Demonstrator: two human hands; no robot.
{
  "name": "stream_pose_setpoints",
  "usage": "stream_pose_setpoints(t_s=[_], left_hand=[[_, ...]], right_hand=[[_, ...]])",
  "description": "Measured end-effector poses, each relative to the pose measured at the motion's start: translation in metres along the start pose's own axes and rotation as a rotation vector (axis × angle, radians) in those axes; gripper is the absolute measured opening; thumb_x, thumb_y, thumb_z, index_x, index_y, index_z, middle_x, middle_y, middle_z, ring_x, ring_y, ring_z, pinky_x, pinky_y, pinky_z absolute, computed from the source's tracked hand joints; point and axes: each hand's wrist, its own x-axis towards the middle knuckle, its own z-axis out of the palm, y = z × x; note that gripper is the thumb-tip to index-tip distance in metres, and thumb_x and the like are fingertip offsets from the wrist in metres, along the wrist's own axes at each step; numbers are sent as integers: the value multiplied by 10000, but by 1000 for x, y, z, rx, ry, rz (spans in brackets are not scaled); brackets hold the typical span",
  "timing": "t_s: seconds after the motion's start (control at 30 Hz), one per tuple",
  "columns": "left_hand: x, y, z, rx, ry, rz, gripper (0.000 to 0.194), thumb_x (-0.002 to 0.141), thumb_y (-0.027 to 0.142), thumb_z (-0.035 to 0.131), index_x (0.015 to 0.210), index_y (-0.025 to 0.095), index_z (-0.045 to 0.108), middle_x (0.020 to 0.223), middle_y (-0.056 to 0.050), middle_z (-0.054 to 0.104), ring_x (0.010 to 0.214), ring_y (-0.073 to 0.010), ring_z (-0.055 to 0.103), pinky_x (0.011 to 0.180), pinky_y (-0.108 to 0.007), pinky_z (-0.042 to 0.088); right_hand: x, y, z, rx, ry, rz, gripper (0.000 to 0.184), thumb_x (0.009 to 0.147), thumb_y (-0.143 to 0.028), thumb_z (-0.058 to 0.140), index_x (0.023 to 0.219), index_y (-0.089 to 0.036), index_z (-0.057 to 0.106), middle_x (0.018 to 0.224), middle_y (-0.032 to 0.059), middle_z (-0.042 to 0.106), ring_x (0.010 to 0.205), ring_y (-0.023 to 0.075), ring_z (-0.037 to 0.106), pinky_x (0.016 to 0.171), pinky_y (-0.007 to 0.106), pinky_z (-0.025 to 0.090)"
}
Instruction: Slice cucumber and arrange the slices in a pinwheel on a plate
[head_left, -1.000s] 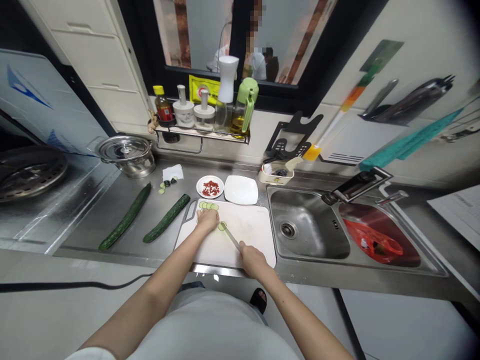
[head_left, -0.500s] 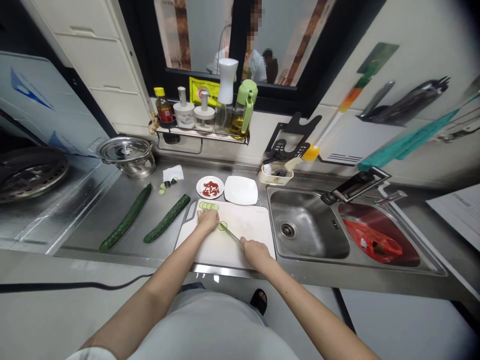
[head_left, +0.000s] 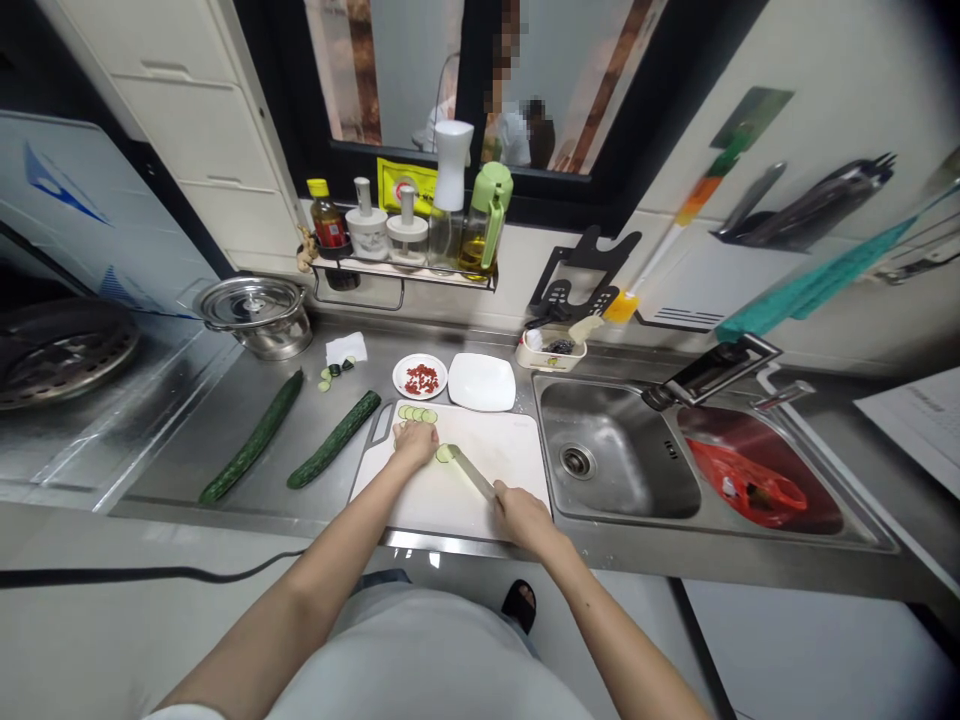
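On a white cutting board (head_left: 472, 505), my left hand (head_left: 415, 440) is closed over a cucumber piece that its fingers mostly hide. My right hand (head_left: 523, 515) grips a knife (head_left: 474, 474) by its handle, the blade slanting up and left with its flat side showing. At the blade's tip lies a thin cucumber slice (head_left: 442, 454), just right of my left hand. Several overlapping cucumber slices (head_left: 417, 413) form a row near the board's top left. Left of the board rest two whole cucumbers, a nearer one (head_left: 334, 440) and a longer one (head_left: 251, 440).
Behind the board stand a plate of red bits (head_left: 401, 380) and a white square plate (head_left: 482, 380). Cucumber ends (head_left: 335, 370) lie by a paper towel (head_left: 346, 348). A lidded pot (head_left: 259, 320) is left, the sink (head_left: 622, 470) right. A condiment shelf (head_left: 405, 270) hangs above.
The knife has turned so its flat side shows, and my right hand has shifted slightly right and down with it. My left hand stays in almost the same place.
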Motion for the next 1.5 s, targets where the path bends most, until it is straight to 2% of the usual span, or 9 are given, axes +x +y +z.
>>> stream_pose_setpoints(t_s=[0.17,0.37,0.53,0.63,0.77,0.97,1.13,1.33,1.5], left_hand=[[-14,3,12,-18,80,34,187,847,298,511,973,228,629,1108,-86,641,1123,-274,484,978,-439,261],[-21,8,18,-60,124,30,146,825,264,534,908,214,643,1107,-92,629,1090,-263,500,943,-408,296],[-24,11,13,-122,131,6,127,821,205,518,833,212,645,938,-60,687,1015,-238,556,904,-369,326],[-26,8,16,-194,147,-14,139,827,200,512,860,222,645,892,-41,700,960,-219,591,861,-342,343],[-32,0,23,-249,175,-67,198,819,185,516,963,252,635,961,-23,704,956,-216,606,837,-343,335],[-47,-11,27,-279,200,-43,197,807,186,512,945,245,639,911,-18,705,923,-220,609,821,-344,311],[-58,-29,24,-232,315,-22,198,832,192,474,911,233,652,888,-34,699,940,-233,592,837,-360,293],[-55,-57,18,-221,370,-97,217,827,199,476,926,243,664,889,-45,699,960,-252,586,850,-372,307],[-51,-69,19,-173,386,-131,236,836,220,462,938,248,673,932,-70,704,985,-270,583,871,-390,317]], right_hand=[[-3,10,9,137,41,159,249,967,-254,311,1067,-187,529,981,96,689,891,180,640,638,247,335],[-2,14,11,189,62,205,254,971,-259,307,1059,-187,533,979,95,694,878,173,639,623,248,301],[-1,14,11,204,63,213,257,967,-270,315,1064,-194,541,985,91,691,871,172,631,623,248,295],[1,15,13,210,56,218,263,966,-281,320,1075,-196,544,986,90,690,877,175,626,626,250,296],[4,16,15,205,48,210,265,965,-292,325,1064,-194,550,990,92,690,892,184,625,624,253,293],[8,16,17,217,45,209,270,962,-296,331,1078,-190,552,977,91,690,872,177,625,628,251,303],[13,19,21,224,55,199,286,960,-294,325,1089,-186,557,979,95,690,865,175,623,637,253,312],[17,21,24,249,73,182,313,956,-303,325,1125,-181,559,984,105,692,878,192,628,621,255,311],[17,19,18,241,64,173,311,957,-295,319,1116,-184,562,978,104,692,872,189,628,618,255,307]])
